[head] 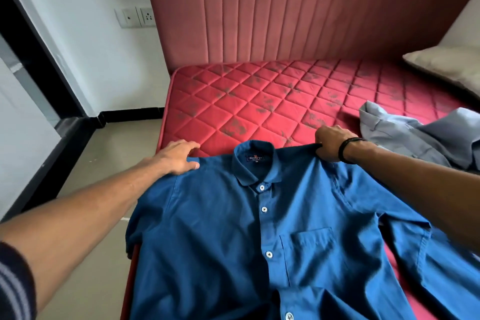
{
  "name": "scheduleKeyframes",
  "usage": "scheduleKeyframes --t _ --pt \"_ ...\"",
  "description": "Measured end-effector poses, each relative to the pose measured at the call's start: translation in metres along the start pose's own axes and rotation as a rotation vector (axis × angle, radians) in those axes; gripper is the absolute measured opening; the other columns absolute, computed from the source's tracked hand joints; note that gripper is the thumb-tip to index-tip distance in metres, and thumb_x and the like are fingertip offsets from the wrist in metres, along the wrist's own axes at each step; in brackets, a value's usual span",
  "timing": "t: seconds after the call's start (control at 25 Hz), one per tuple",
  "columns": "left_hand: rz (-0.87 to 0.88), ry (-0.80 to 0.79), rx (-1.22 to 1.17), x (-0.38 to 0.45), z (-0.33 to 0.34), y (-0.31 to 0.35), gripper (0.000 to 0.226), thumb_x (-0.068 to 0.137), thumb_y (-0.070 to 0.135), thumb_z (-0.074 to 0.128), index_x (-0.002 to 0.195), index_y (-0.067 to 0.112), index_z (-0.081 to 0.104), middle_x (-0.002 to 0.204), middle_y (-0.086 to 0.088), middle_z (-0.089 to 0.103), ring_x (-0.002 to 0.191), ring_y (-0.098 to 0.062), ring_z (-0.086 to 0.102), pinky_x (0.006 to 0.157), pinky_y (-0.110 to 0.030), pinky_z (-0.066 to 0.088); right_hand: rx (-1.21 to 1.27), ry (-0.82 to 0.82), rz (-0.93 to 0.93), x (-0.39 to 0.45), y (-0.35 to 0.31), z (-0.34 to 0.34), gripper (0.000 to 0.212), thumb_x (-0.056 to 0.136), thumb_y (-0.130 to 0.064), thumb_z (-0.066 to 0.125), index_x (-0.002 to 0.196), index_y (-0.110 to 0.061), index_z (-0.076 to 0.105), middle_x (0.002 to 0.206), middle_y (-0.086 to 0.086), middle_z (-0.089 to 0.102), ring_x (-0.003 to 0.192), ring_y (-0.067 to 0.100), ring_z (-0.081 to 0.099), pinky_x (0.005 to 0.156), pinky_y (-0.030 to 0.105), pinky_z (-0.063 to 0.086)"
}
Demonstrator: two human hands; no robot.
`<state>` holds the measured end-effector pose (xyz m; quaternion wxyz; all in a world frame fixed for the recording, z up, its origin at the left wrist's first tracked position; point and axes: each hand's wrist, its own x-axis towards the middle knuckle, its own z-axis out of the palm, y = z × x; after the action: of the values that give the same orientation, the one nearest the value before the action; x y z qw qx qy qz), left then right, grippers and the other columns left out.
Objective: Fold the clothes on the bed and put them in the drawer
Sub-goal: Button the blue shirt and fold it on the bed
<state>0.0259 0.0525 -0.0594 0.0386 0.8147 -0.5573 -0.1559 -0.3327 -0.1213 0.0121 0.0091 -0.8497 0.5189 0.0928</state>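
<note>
A dark blue button-up shirt (pixel 233 241) lies face up and buttoned on the red quilted mattress (pixel 259 101), collar toward the headboard. Its left side hangs over the mattress edge. My left hand (pixel 179 156) pinches the shirt's left shoulder between thumb and fingers. At the other shoulder seam, my right hand (pixel 330 143) grips the cloth with curled fingers; a black band circles that wrist. The right sleeve trails off toward the lower right. A crumpled grey-blue shirt (pixel 420 135) sits on the mattress just right of my right hand.
A padded red headboard (pixel 298 8) rises behind the mattress. A beige pillow (pixel 446 65) lies at the far right. Left of the bed is grey floor (pixel 98 163), a white wall with sockets (pixel 135 17) and a dark door frame. No drawer is in view.
</note>
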Motion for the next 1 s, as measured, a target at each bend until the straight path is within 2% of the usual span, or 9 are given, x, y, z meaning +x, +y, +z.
scheduleKeyframes --t 0.08,0.16,0.2,0.28,0.4,0.56,0.8,0.92,1.0 --pt "-0.036 -0.014 -0.018 0.002 -0.002 0.000 0.064 0.088 0.037 0.078 0.146 0.026 0.053 0.139 -0.008 0.058 0.130 -0.028 0.054 0.110 -0.037 0.042 0.069 0.007 0.005 -0.011 0.005 -0.020 0.020 0.088 -0.020 0.059 0.103 -0.010 0.069 0.095 0.013 0.077 0.088 0.025 0.072 0.065 0.027 0.052" --pt "-0.072 -0.004 -0.064 -0.002 -0.007 0.008 0.035 0.085 0.035 0.081 0.118 0.027 0.071 0.122 -0.007 0.069 0.111 -0.024 0.065 0.097 -0.032 0.051 0.155 -0.022 0.032 -0.026 0.013 -0.037 0.015 0.092 -0.017 0.052 0.095 -0.009 0.066 0.064 0.006 0.075 0.057 0.012 0.070 0.055 0.024 0.052" --pt "-0.079 0.013 -0.068 -0.009 -0.014 0.015 0.018 0.085 0.036 0.081 0.099 0.029 0.074 0.113 -0.006 0.072 0.101 -0.022 0.067 0.089 -0.030 0.054 0.203 -0.039 0.046 -0.037 0.019 -0.046 0.014 0.094 -0.015 0.050 0.095 -0.009 0.063 0.057 0.005 0.072 0.049 0.011 0.068 0.058 0.025 0.056" --pt "-0.078 0.072 -0.092 -0.024 -0.026 0.020 0.014 0.085 0.038 0.078 0.082 0.031 0.066 0.104 -0.004 0.072 0.096 -0.023 0.067 0.083 -0.028 0.052 0.310 -0.052 0.039 -0.061 0.027 -0.066 0.010 0.096 -0.014 0.047 0.098 -0.011 0.056 0.057 0.004 0.072 0.049 0.014 0.071 0.067 0.027 0.061" --pt "-0.061 0.267 -0.221 -0.063 -0.067 0.028 0.009 0.091 0.030 0.073 0.086 0.027 0.067 0.098 -0.005 0.073 0.100 -0.026 0.066 0.080 -0.028 0.048 0.391 0.020 0.022 -0.103 0.033 -0.119 0.008 0.097 -0.013 0.046 0.099 -0.009 0.052 0.060 0.008 0.073 0.053 0.021 0.073 0.049 0.022 0.053" --pt "0.015 0.472 -0.388 -0.132 -0.178 0.048 0.011 0.097 0.027 0.067 0.088 0.024 0.062 0.075 0.002 0.065 0.081 -0.024 0.060 0.071 -0.029 0.038 0.445 0.202 0.047 -0.163 0.030 -0.210 0.010 0.095 -0.005 0.043 0.093 -0.004 0.053 0.057 0.012 0.071 0.050 0.024 0.072 0.049 0.023 0.051" --pt "0.353 0.838 -0.444 -0.253 -0.390 0.095 0.008 0.094 0.028 0.073 0.091 0.022 0.070 0.070 0.008 0.063 0.065 -0.011 0.054 0.065 -0.027 0.040 0.694 0.734 0.101 -0.253 0.046 -0.371 0.008 0.089 -0.003 0.048 0.091 -0.003 0.056 0.057 0.014 0.071 0.054 0.023 0.072 0.034 0.015 0.037" --pt "0.435 1.048 -0.365 -0.310 -0.471 0.131 0.011 0.092 0.033 0.076 0.092 0.023 0.071 0.069 0.003 0.063 0.061 -0.013 0.054 0.065 -0.029 0.040 0.679 0.837 0.064 -0.297 0.053 -0.438 0.022 0.095 -0.014 0.060 0.113 -0.002 0.063 0.090 0.015 0.074 0.075 0.024 0.069 0.054 0.017 0.049" --pt "0.429 1.123 -0.247 -0.346 -0.512 0.157 0.012 0.091 0.035 0.076 0.093 0.024 0.070 0.074 0.003 0.066 0.068 -0.014 0.058 0.068 -0.032 0.041 0.741 0.862 0.038 -0.330 0.061 -0.469 0.026 0.094 -0.006 0.061 0.119 0.000 0.064 0.092 0.016 0.072 0.072 0.025 0.072 0.058 0.023 0.055"
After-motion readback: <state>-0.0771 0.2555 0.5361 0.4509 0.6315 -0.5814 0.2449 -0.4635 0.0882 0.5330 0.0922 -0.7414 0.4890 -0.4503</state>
